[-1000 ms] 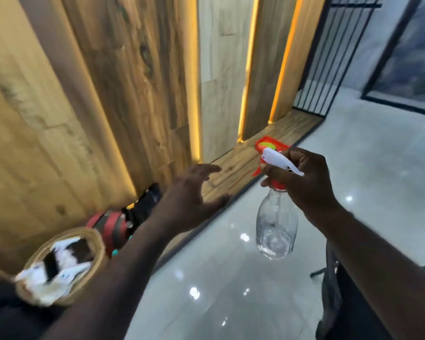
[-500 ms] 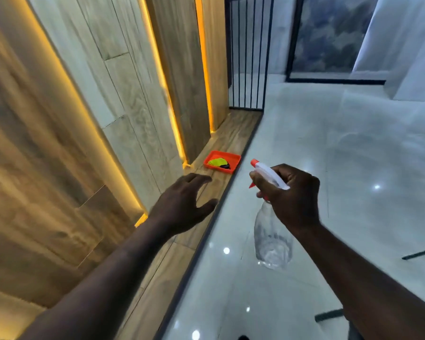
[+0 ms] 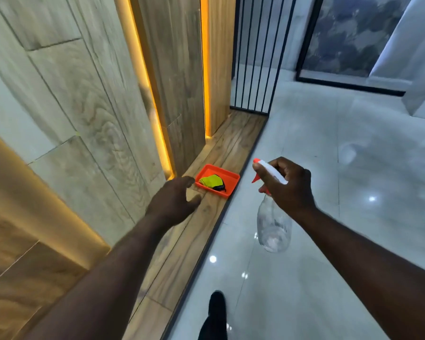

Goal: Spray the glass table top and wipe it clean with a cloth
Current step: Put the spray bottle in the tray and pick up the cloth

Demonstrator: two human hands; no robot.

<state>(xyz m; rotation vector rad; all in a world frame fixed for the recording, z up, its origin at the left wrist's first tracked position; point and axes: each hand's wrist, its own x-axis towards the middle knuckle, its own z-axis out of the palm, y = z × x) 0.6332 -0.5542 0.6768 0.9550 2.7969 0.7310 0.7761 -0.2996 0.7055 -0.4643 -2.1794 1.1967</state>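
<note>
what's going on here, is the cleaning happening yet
Not yet. A person is holding a clear spray bottle by its trigger head in the right hand. The left hand is open and stretched toward an orange tray on the wooden floor strip beside the wall. A yellow-green cloth lies folded in the tray, untouched. No glass table top is in view, so nothing has been sprayed or wiped here.

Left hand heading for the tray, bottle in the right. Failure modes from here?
1. The left hand is open, short of the yellow-green folded cloth; it may knock the shallow orange plastic tray.
2. The right hand grips the clear plastic spray bottle at its trigger; bending down could squeeze it.
</note>
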